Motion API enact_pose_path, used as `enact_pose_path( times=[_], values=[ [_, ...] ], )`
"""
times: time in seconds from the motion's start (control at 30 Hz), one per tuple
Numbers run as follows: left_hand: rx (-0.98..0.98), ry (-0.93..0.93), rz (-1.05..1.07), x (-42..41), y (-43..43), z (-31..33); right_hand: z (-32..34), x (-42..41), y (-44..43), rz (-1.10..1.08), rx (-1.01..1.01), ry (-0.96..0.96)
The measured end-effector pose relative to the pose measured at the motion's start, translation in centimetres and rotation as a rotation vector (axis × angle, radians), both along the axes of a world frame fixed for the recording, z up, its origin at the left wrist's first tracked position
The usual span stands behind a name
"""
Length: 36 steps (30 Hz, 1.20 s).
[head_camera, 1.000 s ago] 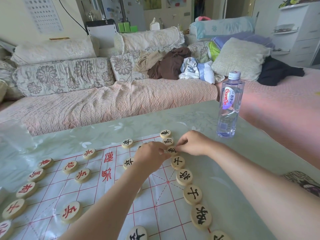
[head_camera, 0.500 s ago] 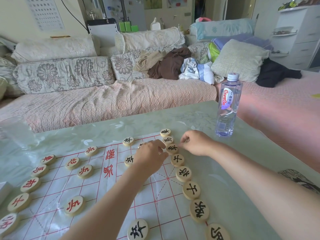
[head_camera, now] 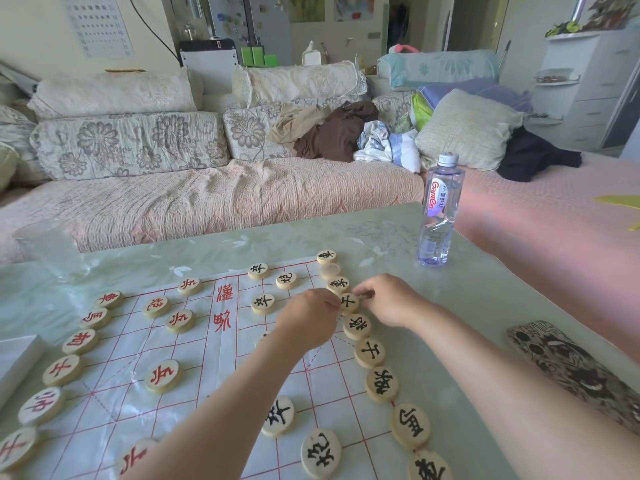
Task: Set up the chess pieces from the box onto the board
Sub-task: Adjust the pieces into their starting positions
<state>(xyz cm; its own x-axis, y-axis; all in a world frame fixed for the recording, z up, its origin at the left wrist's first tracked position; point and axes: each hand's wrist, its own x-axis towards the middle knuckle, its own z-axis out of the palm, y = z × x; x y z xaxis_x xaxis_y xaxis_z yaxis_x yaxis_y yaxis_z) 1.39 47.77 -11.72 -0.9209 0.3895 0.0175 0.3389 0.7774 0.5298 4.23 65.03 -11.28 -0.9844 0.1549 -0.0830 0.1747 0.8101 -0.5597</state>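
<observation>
1. Centre of frame, head view: a person's left hand (head_camera: 308,320) and right hand (head_camera: 388,301) meet at a round black-lettered wooden disc (head_camera: 349,302). The left hand's curled fingers touch its left edge, and the right hand's thumb and forefinger pinch its right edge.
2. The disc lies flat with its lettered face up, at the right edge of a translucent plastic board sheet (head_camera: 214,368) printed with a red grid. Being round, it shows no long axis.
3. It sits in a row of black-lettered pieces (head_camera: 381,384) whose line runs from upper centre down to the lower right corner. One plain-faced disc (head_camera: 330,271) near the far end shows no character.
4. Red-lettered pieces (head_camera: 79,341) line the sheet's left edge, from mid-left to the lower left corner. More discs of both colours stand inside the grid.
5. Two large red Chinese characters (head_camera: 223,308) are printed down the middle of the sheet, lying sideways to the camera.
6. Right of centre, a clear plastic water bottle (head_camera: 438,209) with a white cap stands upright on the pale green glass tabletop (head_camera: 450,306), beyond the right hand. Its label appears to read "Ganten", in red letters running up the bottle.
7. The corner of a white box (head_camera: 15,358) shows at the left edge. A flat black-and-cream patterned object (head_camera: 568,365) lies at lower right.
</observation>
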Motion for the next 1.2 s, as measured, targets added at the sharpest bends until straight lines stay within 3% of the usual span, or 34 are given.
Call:
enact_pose_path(
  times=[0.4,0.77,1.2],
  values=[
    [0.080,-0.034,0.098,0.0,-0.4,-0.2,-0.3,1.4,0.1,-0.066,-0.072,0.091],
    [0.175,-0.085,0.063,0.3,-0.2,0.0,0.1,1.4,-0.5,-0.072,-0.028,0.030],
    [0.145,-0.069,0.035,0.0,-0.1,0.0,-0.1,0.8,-0.5,-0.091,-0.028,0.047]
  ],
)
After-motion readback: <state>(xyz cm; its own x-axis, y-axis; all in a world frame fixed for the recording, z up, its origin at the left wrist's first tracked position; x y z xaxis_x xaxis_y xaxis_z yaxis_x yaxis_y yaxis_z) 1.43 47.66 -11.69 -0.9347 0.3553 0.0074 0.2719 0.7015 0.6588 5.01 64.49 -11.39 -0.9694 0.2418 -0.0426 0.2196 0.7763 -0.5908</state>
